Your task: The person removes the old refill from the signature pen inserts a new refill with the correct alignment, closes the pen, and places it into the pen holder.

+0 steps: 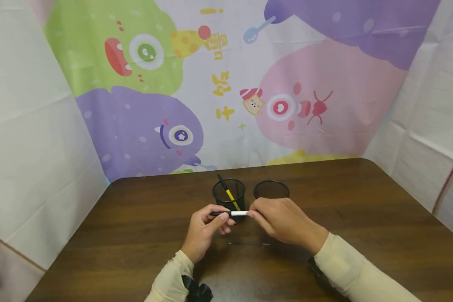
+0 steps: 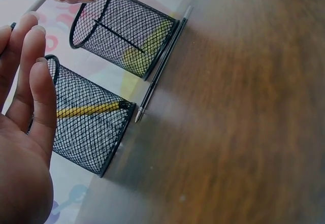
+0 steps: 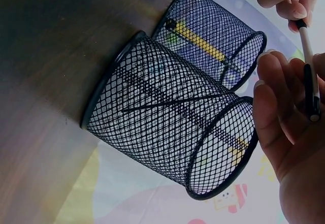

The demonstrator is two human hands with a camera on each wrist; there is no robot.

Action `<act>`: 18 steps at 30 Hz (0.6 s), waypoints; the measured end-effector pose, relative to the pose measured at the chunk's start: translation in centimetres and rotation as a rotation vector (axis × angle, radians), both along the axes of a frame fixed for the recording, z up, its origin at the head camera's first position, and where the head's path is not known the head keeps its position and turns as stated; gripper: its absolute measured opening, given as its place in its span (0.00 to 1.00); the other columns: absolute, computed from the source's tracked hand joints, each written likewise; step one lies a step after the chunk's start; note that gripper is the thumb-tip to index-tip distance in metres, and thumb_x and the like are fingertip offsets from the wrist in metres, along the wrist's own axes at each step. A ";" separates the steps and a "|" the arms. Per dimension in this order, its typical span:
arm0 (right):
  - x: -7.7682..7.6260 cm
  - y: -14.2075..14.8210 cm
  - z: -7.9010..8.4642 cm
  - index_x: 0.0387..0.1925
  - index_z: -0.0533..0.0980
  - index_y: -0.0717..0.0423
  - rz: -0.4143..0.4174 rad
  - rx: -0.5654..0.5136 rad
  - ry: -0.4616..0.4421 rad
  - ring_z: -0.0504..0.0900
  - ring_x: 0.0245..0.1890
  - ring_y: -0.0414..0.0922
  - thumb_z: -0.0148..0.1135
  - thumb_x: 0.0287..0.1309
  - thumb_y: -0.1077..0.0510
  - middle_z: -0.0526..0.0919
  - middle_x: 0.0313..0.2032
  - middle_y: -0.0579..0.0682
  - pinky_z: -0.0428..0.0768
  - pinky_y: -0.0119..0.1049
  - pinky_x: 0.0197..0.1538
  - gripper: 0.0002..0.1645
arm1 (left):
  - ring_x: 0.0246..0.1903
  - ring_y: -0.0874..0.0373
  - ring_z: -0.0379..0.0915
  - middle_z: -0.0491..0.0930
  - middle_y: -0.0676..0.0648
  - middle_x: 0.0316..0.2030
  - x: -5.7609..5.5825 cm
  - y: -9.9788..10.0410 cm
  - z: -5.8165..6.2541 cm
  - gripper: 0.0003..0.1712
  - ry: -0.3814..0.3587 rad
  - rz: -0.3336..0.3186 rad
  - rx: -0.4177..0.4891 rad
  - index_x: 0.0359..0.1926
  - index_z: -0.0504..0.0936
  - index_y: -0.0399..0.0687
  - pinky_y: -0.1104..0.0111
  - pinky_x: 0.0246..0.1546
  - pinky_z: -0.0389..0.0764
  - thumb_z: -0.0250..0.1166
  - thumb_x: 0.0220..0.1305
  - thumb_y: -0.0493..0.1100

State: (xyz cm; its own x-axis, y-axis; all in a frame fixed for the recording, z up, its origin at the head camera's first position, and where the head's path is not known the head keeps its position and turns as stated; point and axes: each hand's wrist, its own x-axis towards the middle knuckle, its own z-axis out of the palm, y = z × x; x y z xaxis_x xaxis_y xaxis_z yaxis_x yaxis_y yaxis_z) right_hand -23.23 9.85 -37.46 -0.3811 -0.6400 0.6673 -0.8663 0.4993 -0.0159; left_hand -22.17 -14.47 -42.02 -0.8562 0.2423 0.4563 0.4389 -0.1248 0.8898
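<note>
In the head view my left hand [image 1: 204, 230] pinches the black end of a black-and-white pen [image 1: 238, 213] between thumb and fingers. The fingertips of my right hand [image 1: 288, 220] grip the pen's other end, so it lies level between both hands. From the right wrist view, the white barrel [image 3: 305, 43] runs to a black section by the right palm. Below the hands a thin dark pen refill [image 2: 160, 71] with a metal tip lies on the table, near the bases of two mesh cups.
The left black mesh cup [image 2: 86, 137] holds a yellow-and-black pen [image 1: 230, 195]. A second black mesh cup [image 3: 162, 107] stands to its right, partly behind my right hand in the head view. Beyond the brown wooden table [image 1: 147, 197] hangs a cartoon-printed cloth [image 1: 226, 138].
</note>
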 end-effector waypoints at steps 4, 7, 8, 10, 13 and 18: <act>0.0 -0.1 0.0 0.37 0.79 0.51 0.010 -0.013 -0.010 0.67 0.21 0.30 0.61 0.70 0.53 0.76 0.27 0.36 0.71 0.26 0.24 0.07 | 0.24 0.56 0.81 0.86 0.40 0.29 0.1 -0.1 0.1 0.09 0.003 0.006 0.010 0.43 0.79 0.28 0.67 0.27 0.82 0.63 0.69 0.34; 0.0 -0.2 0.1 0.40 0.79 0.53 0.019 -0.026 -0.035 0.69 0.22 0.30 0.65 0.66 0.52 0.79 0.29 0.38 0.73 0.27 0.25 0.09 | 0.23 0.56 0.81 0.86 0.41 0.28 0.1 -0.1 0.1 0.09 -0.002 0.002 0.014 0.43 0.79 0.28 0.67 0.27 0.82 0.63 0.69 0.34; 0.0 -0.2 0.1 0.40 0.79 0.53 0.021 -0.029 -0.044 0.70 0.22 0.30 0.67 0.65 0.52 0.79 0.29 0.38 0.73 0.26 0.25 0.10 | 0.23 0.56 0.82 0.86 0.40 0.28 0.2 -0.1 0.1 0.09 -0.001 -0.001 0.014 0.43 0.79 0.28 0.67 0.27 0.82 0.63 0.69 0.34; 0.1 -0.3 0.1 0.40 0.78 0.53 0.026 -0.032 -0.053 0.70 0.22 0.30 0.70 0.61 0.52 0.79 0.28 0.39 0.73 0.26 0.25 0.12 | 0.23 0.55 0.82 0.86 0.39 0.29 0.2 -0.2 0.1 0.09 -0.001 -0.004 0.016 0.43 0.79 0.27 0.66 0.27 0.82 0.63 0.69 0.34; 0.2 -0.4 0.2 0.38 0.77 0.52 0.030 -0.034 -0.054 0.69 0.21 0.30 0.72 0.59 0.54 0.78 0.27 0.39 0.72 0.26 0.24 0.12 | 0.22 0.55 0.82 0.86 0.38 0.29 0.3 -0.3 0.2 0.10 -0.002 -0.003 0.018 0.43 0.78 0.26 0.66 0.27 0.82 0.62 0.70 0.34; 0.4 -0.5 0.0 0.36 0.77 0.51 0.010 -0.032 -0.054 0.67 0.20 0.30 0.72 0.59 0.56 0.76 0.26 0.37 0.70 0.26 0.23 0.10 | 0.23 0.56 0.82 0.86 0.39 0.29 0.4 -0.2 0.0 0.10 -0.013 0.006 0.012 0.44 0.79 0.28 0.67 0.27 0.82 0.63 0.70 0.35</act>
